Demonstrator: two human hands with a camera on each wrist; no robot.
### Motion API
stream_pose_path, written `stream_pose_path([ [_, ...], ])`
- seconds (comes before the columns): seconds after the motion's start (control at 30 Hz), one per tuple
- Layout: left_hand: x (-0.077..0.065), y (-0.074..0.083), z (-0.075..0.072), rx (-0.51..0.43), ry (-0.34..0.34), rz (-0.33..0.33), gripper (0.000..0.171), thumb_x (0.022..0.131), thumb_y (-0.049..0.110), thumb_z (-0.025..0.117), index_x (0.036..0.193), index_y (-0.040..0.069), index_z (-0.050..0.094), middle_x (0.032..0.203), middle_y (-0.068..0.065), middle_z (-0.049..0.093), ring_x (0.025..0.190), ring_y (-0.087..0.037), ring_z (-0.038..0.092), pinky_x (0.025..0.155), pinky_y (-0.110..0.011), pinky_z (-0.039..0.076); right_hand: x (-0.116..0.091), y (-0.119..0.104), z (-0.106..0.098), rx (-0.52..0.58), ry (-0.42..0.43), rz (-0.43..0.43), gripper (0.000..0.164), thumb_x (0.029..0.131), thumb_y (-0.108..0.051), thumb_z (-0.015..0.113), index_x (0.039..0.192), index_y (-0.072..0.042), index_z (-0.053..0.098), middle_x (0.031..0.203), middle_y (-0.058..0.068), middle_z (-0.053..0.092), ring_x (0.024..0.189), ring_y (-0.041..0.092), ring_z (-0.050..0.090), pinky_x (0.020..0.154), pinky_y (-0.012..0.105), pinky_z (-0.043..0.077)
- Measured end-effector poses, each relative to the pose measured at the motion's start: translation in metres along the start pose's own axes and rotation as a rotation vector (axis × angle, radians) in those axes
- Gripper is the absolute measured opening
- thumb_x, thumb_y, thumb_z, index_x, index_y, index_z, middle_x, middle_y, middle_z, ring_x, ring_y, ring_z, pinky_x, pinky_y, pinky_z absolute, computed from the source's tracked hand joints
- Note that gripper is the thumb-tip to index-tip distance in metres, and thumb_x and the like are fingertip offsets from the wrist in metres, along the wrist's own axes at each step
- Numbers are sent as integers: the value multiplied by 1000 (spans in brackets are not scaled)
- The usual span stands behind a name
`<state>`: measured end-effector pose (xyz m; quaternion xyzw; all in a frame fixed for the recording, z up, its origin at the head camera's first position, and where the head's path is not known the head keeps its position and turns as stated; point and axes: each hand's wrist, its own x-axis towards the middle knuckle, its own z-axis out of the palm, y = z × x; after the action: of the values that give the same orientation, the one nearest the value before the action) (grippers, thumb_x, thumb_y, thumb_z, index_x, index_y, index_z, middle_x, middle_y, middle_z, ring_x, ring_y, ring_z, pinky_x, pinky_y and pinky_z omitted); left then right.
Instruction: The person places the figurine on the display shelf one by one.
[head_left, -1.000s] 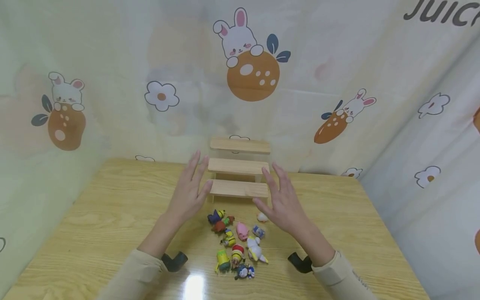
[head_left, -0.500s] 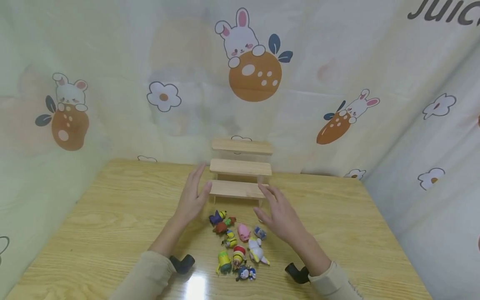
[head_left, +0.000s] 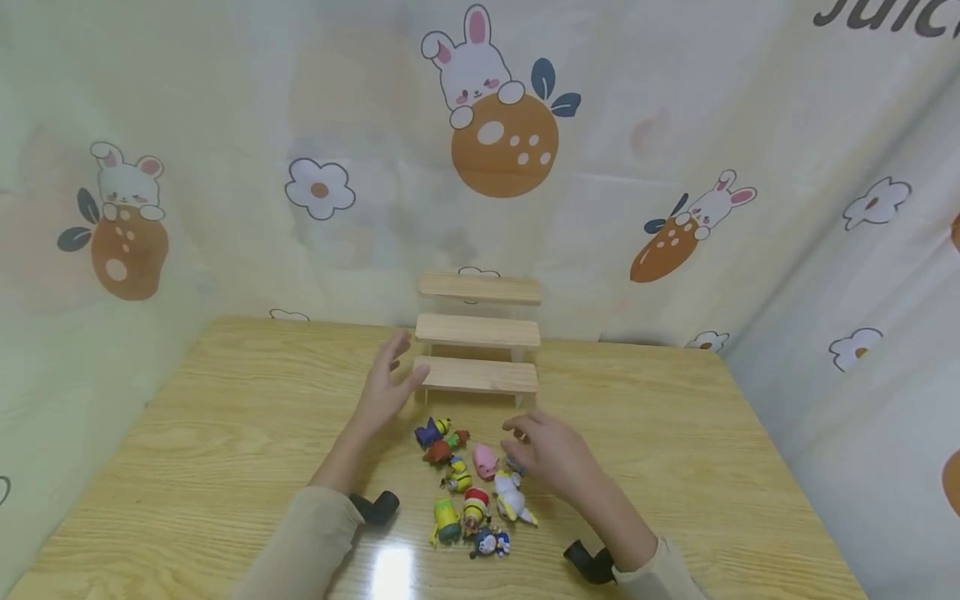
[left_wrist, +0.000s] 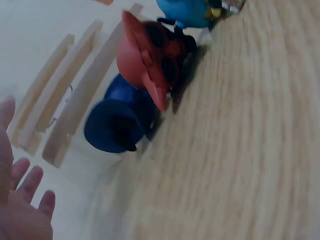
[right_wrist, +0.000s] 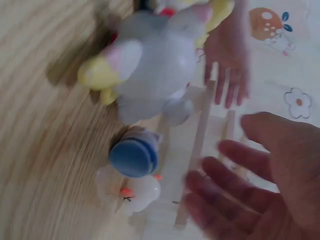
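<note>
My left hand (head_left: 381, 393) hovers by the left end of a three-tier wooden stand (head_left: 476, 377), fingers loosely bent, holding nothing. My right hand (head_left: 558, 457) is over the right side of a group of small toy figures, fingers apart and slightly bent, palm empty in the right wrist view. Beneath it lies a small blue figure (head_left: 514, 467), partly covered by the fingers. A white duck figure (right_wrist: 142, 192) beside it shows in the right wrist view but is hidden in the head view. Close by lie a pink pig figure (head_left: 485, 462) and a white figure with yellow tips (head_left: 512, 500).
Several more figures lie on the wooden table (head_left: 675, 467): a dark blue one (head_left: 431, 432), a reddish-brown one (head_left: 438, 452), a green-yellow one (head_left: 447, 522) and a red-topped one (head_left: 476, 507). A printed curtain (head_left: 360, 108) hangs behind. Black curved pieces (head_left: 381, 508) sit at both wrists.
Both hands have come down from in front of the stand. My right hand has moved down toward the toys, over the blue figure. The left hand's fingers are more bent. The toys have not moved.
</note>
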<state>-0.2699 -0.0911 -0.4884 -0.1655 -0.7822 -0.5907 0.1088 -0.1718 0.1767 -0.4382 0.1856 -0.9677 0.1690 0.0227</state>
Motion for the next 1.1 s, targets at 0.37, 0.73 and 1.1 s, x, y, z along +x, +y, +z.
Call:
stream_pose_path([
  [0.37,0,-8,-6,-92,-21,-78,65,91,16,64,145,0,32,146,-23,38,134,-37,36,112,-55,30,-48,-8,7,66,-184,178,44,86,-56,60,104,-16,59,84,-8,63,69,5,55,54,25,45],
  [0.73,1,-21,-2,-128,-98,-101,65,89,22,67,144,6,37,149,-15,37,135,-35,38,112,-54,33,-75,-5,20,78,-169,149,61,78,-62,64,116,-16,51,90,-9,58,76,3,53,61,22,46],
  [1.1,-7,-26,2,-102,-103,-107,66,88,29,68,143,8,39,147,-8,41,134,-32,40,112,-49,34,-70,-3,28,30,-166,107,53,77,-52,71,110,-16,53,85,-11,51,75,4,48,57,21,43],
])
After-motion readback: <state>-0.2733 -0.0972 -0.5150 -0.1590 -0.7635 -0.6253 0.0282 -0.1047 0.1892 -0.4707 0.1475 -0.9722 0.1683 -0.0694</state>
